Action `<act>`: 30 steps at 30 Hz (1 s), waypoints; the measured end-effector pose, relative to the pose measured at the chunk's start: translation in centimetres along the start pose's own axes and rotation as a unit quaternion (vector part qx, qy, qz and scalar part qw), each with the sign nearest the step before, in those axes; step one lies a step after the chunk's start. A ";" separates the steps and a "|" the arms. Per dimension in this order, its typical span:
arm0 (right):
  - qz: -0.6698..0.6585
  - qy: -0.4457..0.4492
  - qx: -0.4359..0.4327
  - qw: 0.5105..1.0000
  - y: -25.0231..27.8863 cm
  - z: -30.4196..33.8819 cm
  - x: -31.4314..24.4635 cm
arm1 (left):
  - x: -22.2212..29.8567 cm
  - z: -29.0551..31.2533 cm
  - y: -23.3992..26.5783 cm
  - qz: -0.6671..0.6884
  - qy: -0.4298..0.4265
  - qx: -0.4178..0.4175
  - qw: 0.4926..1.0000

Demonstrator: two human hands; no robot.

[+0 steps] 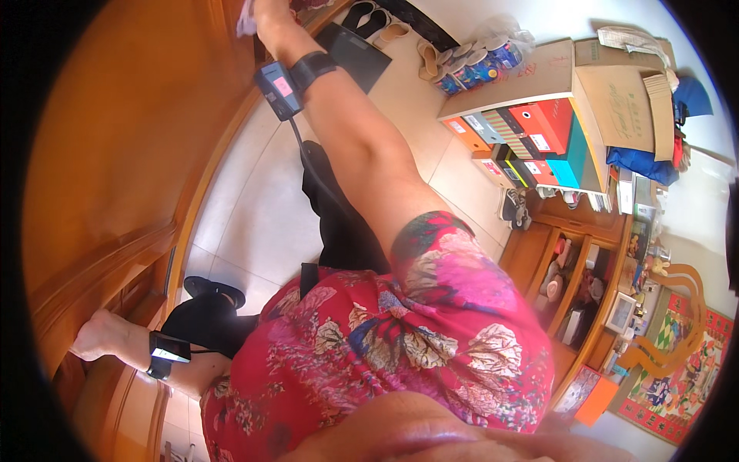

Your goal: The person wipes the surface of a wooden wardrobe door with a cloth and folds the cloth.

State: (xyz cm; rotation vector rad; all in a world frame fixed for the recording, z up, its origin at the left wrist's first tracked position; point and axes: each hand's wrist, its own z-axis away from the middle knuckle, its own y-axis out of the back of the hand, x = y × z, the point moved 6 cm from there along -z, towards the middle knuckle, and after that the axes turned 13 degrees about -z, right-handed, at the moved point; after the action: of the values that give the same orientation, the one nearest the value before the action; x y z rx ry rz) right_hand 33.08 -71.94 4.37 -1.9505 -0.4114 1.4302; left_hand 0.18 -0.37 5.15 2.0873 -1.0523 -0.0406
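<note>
My right arm reaches far forward to the upper left, and my right hand [271, 17] is partly cut off by the top edge of the view. It is closed on what looks like a pale lilac cloth [246, 19], beside the tall brown wooden panel [131, 115]. At the lower left, my left hand [100, 336] rests against the wooden furniture's lower ledge [104, 281]. Its fingers are mostly turned away from view. Each wrist bears a black strap with a small device: the right device [279, 90] has a cable, the left device [169, 349] a glossy face.
Shoe boxes [543, 127] fill a shelf at the right, with blue cans [481, 68] and cardboard on top. Beyond stands a wooden cabinet [531, 254] with open compartments. Shoes [369, 21] and a dark mat [354, 58] lie on the tiled floor [239, 223]. A black slipper [214, 292] is near my legs.
</note>
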 end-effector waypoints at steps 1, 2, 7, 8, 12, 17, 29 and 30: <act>0.008 -0.005 0.000 1.000 0.4 0.2 -0.5 | 2.0 1.3 1.1 0.002 -0.031 -0.027 0.999; 0.017 -0.007 -0.001 1.000 0.5 0.0 -1.1 | 4.4 2.0 2.9 0.011 -0.038 -0.028 0.999; 0.068 -0.096 0.005 0.993 1.3 1.9 -1.0 | 15.3 5.4 14.0 0.056 -0.002 0.027 0.998; 0.077 -0.128 0.008 0.989 1.4 2.1 -0.3 | 14.6 4.7 14.1 0.050 -0.001 0.032 0.998; 0.134 -0.234 0.037 0.962 4.1 2.8 0.7 | 16.4 4.7 12.6 -0.034 -0.080 0.025 0.996; 0.066 -0.090 -0.029 0.993 -2.0 3.2 -2.9 | 15.6 5.5 13.9 0.010 -0.054 0.016 0.998; 0.134 -0.194 0.015 0.972 0.3 6.6 -2.2 | 14.2 4.3 10.6 0.056 -0.029 -0.026 0.998; 0.145 -0.197 0.040 0.969 -0.3 7.4 -2.7 | 13.8 4.3 10.7 0.053 -0.024 -0.028 0.998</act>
State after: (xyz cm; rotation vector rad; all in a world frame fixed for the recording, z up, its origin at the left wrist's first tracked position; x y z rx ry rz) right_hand 25.30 -70.90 5.30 -1.7078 -0.2413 2.0045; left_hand 0.59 -16.38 13.27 1.9849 -1.1765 -0.0666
